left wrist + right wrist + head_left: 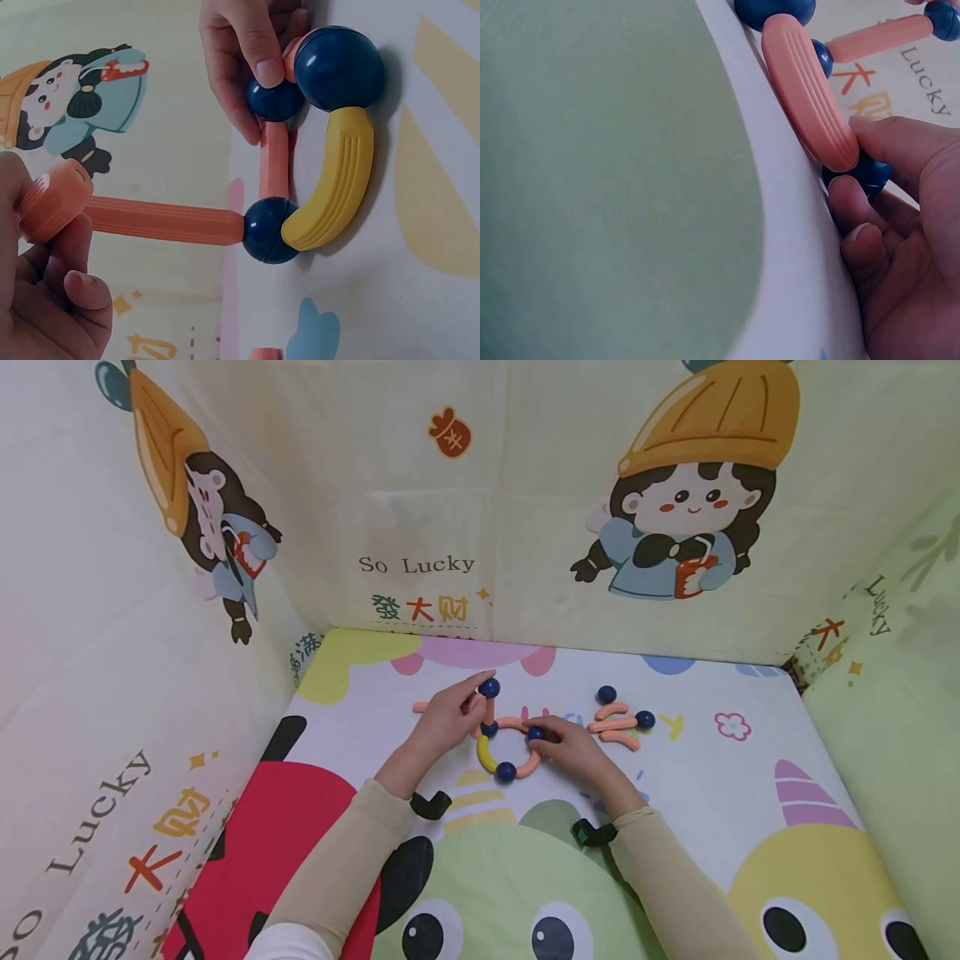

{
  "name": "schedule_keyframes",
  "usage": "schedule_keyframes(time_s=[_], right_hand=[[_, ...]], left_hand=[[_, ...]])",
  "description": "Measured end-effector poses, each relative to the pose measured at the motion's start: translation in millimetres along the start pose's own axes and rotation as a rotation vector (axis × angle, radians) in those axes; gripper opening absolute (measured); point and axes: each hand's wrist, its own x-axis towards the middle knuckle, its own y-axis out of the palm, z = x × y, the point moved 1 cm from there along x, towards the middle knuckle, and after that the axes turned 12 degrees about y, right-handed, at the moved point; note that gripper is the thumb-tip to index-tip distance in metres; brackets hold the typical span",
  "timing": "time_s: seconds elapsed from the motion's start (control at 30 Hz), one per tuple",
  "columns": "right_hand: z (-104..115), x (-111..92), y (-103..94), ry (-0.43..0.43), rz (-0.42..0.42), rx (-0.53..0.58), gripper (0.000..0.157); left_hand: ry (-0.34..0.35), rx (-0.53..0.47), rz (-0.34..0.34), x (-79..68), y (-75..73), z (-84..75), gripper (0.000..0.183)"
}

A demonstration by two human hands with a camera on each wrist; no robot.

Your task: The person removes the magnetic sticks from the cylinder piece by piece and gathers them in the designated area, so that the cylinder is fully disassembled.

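Note:
On the patterned mat, a ring of magnetic building pieces joins blue balls with a yellow curved rod (pixel 335 180) and pinkish-orange rods. From one ball (pixel 268 231) of the ring a straight orange rod (pixel 165 220) stands upright, topped by a blue ball (pixel 489 687). My left hand (pixel 450 718) holds a short orange rod (pixel 54 201) beside that top ball, its index finger reaching over the ball. My right hand (pixel 572 750) pinches the ring's right-hand blue ball (pixel 536 734), where a curved orange rod (pixel 810 94) joins it. Another ring ball (pixel 506 772) lies nearest me.
Right of the ring lie loose orange rods (pixel 620 740), a blue ball (pixel 606 695) and another ball (pixel 645 720) at a rod's end. An orange rod (pixel 420 707) shows left of my left hand. Printed cloth walls (pixel 525 527) enclose the mat's back and sides.

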Motion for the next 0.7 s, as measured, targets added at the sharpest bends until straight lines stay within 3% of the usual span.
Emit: schedule_keyframes(time_s=[0.43,0.7], right_hand=[[0,-1,0.2,0.022,-0.003,0.004,0.037],[1,-2,0.9,0.037,-0.009,0.005,0.035]], left_hand=[[-0.032,0.016,-0.005,-2.5,2.5,5.4,0.068],[-0.041,0.033,-0.064,-7.2,0.8,17.9,0.049]])
